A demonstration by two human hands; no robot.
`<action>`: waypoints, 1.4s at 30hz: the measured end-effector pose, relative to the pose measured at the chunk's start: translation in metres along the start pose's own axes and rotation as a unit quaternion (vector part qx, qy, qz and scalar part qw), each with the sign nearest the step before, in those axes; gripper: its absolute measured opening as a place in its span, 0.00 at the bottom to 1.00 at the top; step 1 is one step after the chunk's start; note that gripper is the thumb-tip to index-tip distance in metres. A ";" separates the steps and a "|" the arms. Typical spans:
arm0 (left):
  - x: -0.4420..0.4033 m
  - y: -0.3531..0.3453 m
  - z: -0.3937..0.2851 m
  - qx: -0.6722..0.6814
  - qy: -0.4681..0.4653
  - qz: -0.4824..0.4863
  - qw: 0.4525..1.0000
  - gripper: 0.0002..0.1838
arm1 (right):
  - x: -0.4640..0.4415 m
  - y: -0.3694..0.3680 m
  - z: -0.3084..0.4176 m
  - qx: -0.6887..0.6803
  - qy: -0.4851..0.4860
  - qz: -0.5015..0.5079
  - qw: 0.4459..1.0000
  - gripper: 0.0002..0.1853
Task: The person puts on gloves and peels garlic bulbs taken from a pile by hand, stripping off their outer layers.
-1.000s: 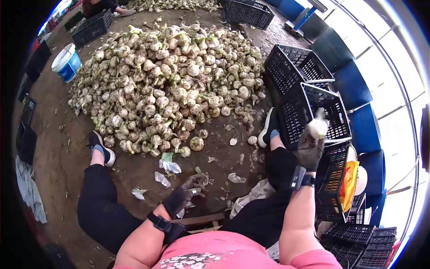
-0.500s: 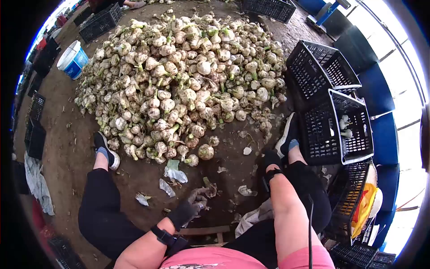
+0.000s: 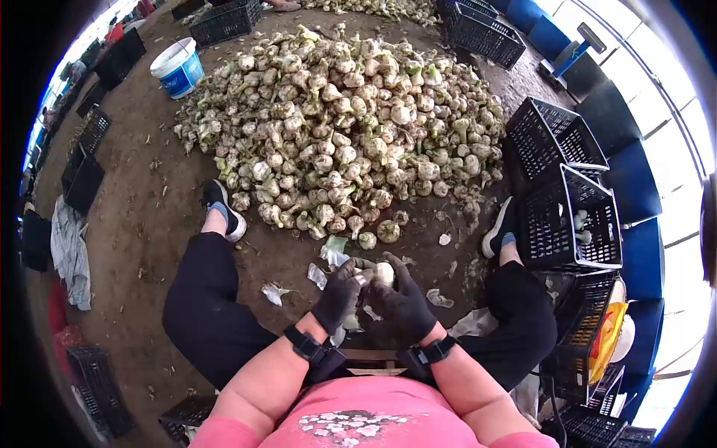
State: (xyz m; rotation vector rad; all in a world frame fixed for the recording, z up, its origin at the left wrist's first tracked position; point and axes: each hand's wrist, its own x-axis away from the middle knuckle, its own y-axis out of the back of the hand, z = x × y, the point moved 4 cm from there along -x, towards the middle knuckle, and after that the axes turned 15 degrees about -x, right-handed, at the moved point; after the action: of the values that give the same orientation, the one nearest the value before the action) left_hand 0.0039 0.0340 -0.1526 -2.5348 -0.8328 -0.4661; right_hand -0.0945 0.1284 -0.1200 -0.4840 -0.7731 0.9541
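Garlic bulb (image 3: 384, 274), one: gripped by the right hand (image 3: 410, 305) above the floor (image 3: 134, 254); left hand (image 3: 340, 299) alongside, its grip unclear. Presumably centred for both hands. Garlic heap (image 3: 351, 134): mid-floor. Black crate (image 3: 545, 228): toward floor's right edge, likely for easy reach.

The gloves (image 3: 337, 300) over my fingers (image 3: 404, 279) are charcoal black, and the bulb (image 3: 385, 274) they hold is creamy white. My shirt (image 3: 418, 407) is pink, with white blossoms on a dark patch; my trousers (image 3: 213, 291) are black, my shoes (image 3: 506, 221) dark with white soles. The heaped bulbs (image 3: 351, 142) are cream mottled brown, flecked green. The crates (image 3: 544, 228) are black, the bucket (image 3: 179, 71) white and blue, the bag (image 3: 610, 337) yellow and red.
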 end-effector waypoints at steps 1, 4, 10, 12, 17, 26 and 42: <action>0.015 0.006 -0.018 -0.041 -0.015 0.040 0.998 0.12 | 0.005 -0.007 0.003 0.096 0.021 0.035 0.995 0.32; 0.027 0.004 -0.027 0.116 -0.015 0.046 0.992 0.15 | 0.010 -0.019 -0.001 0.151 0.082 0.061 0.983 0.38; 0.029 0.007 -0.021 -0.053 -0.039 -0.028 0.997 0.11 | 0.026 -0.041 0.004 0.314 0.146 0.038 0.937 0.35; 0.026 0.008 -0.017 -0.001 -0.074 -0.008 0.997 0.11 | 0.027 -0.039 -0.003 0.241 0.117 0.028 0.963 0.33; 0.038 0.009 -0.036 0.000 -0.127 0.046 0.991 0.15 | 0.019 -0.032 0.002 0.269 0.141 0.009 0.953 0.35; 0.035 0.012 -0.028 -0.061 -0.123 -0.033 0.990 0.22 | 0.027 -0.045 0.006 0.341 0.197 0.004 0.919 0.22; 0.040 0.012 -0.042 0.030 -0.150 0.025 0.988 0.26 | 0.025 -0.049 0.001 -0.080 -0.018 0.017 0.996 0.21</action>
State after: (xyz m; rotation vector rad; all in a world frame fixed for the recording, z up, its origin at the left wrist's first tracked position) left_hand 0.0344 0.0236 -0.1030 -2.5987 -0.8705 -0.0414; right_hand -0.0599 0.1257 -0.0776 -0.6217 -0.8811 0.9384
